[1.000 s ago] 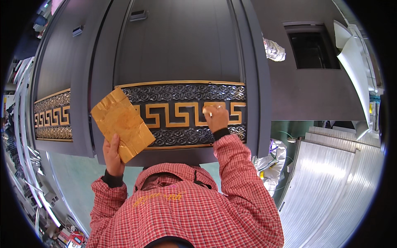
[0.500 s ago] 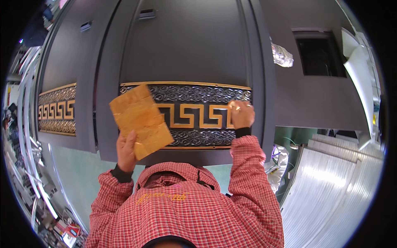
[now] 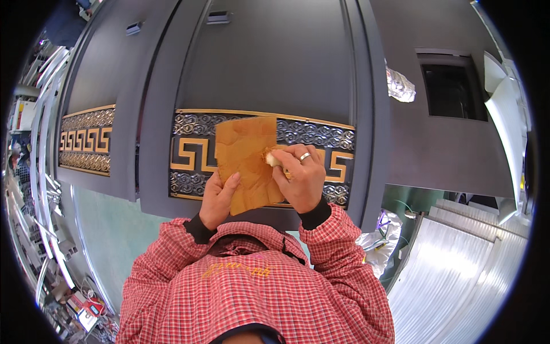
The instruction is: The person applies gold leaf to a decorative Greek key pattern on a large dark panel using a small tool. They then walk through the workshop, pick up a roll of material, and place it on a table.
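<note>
My left hand [image 3: 217, 198] grips the lower left edge of a creased gold-brown sheet [image 3: 243, 152], thumb on top. The sheet is held up over the middle of a dark panel [image 3: 269, 69]. My right hand [image 3: 305, 176], with a ring on one finger, pinches a small whitish wad [image 3: 272, 160] against the sheet's right side. The wad could be sponge or cloth; I cannot tell which. Behind the sheet runs a decorative band with a gold Greek-key pattern [image 3: 192, 155] between dark relief strips of swirls [image 3: 332, 137]. Part of this band is hidden by the sheet and my hands.
To the left lies a second dark panel with a similar gold-patterned band [image 3: 86, 140]. On the right are a dark board with a rectangular opening [image 3: 454, 89], crumpled silvery wrap [image 3: 400, 86] and shiny ribbed sheets [image 3: 452, 258]. Long metal strips [image 3: 48, 229] line the far left.
My right hand has left the right end of the gold pattern and moved left onto the sheet with the wad. My left hand has brought the sheet rightward and turned it more upright.
</note>
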### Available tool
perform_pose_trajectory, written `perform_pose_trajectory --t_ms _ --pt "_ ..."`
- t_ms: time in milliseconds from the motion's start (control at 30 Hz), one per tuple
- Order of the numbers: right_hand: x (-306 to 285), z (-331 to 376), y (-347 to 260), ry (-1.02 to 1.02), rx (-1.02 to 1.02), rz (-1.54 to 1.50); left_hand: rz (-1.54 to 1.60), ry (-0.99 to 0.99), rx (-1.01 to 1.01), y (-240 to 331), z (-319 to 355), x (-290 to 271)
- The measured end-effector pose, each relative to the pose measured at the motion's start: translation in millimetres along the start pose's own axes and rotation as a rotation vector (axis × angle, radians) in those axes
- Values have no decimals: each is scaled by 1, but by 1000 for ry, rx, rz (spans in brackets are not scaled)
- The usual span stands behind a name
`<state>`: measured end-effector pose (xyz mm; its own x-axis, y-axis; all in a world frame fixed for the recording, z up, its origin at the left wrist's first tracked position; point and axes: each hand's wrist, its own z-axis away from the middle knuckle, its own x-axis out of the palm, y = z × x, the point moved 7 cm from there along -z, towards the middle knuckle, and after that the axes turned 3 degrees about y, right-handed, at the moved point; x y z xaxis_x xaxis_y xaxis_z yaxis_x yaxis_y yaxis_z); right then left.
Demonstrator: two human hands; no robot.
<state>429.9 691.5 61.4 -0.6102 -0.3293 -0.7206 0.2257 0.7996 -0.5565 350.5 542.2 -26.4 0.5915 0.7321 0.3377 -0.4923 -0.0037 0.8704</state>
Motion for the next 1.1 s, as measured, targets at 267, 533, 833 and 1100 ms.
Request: perform_pose_trajectory --t_ms 267,533,833,1100 --pt "-18 22 37 90 96 53 9 57 -11 -5 0 -6" --pt "-12 72 180 128 499 238 57 143 -19 -1 0 -34" --pt "9 124 165 -175 403 297 75 183 9 -1 4 -37" --pt "2 73 184 62 368 284 66 148 -3 -2 0 -31"
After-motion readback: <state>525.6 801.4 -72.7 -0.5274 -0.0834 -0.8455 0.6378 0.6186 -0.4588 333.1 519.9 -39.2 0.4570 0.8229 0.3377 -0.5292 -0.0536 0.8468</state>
